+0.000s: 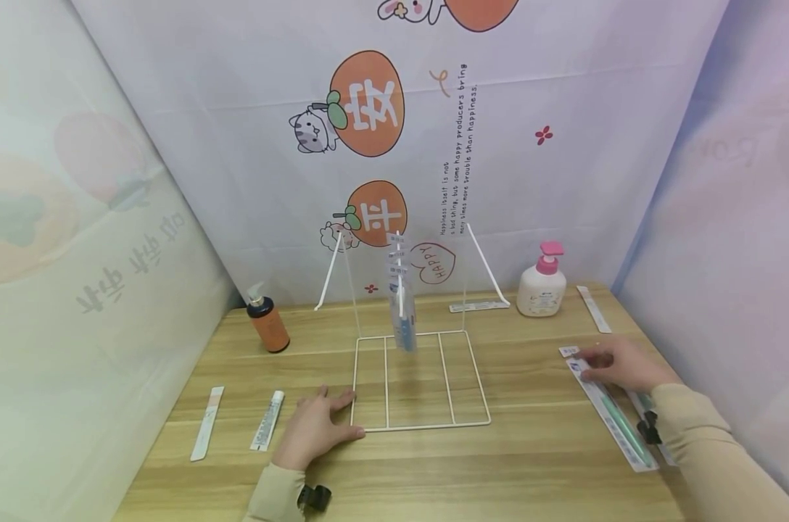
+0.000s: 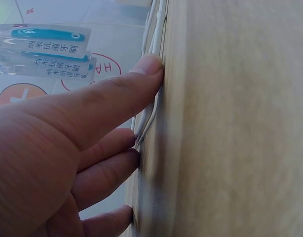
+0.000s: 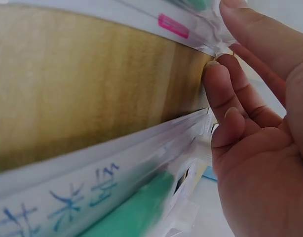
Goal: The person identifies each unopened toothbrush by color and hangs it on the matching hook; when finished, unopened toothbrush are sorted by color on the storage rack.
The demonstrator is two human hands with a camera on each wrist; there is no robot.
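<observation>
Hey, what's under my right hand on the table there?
The right hand rests on the top end of a packaged green toothbrush lying flat on the wooden table. A second package lies beside it. The fingers cover the package's header.

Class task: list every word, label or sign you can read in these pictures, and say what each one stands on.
"HAPPY": heart on the backdrop.
"Happiness itself is not a bad thing, but some happy producers bring many times more trouble than happiness.": sideways backdrop text.
"纳米抗菌牙刷": hanging toothbrush packets, left wrist view.
One Chinese character each: two orange persimmons.
Too small or blurred: lotion bottle label, toothbrush packet at the right hand.
</observation>
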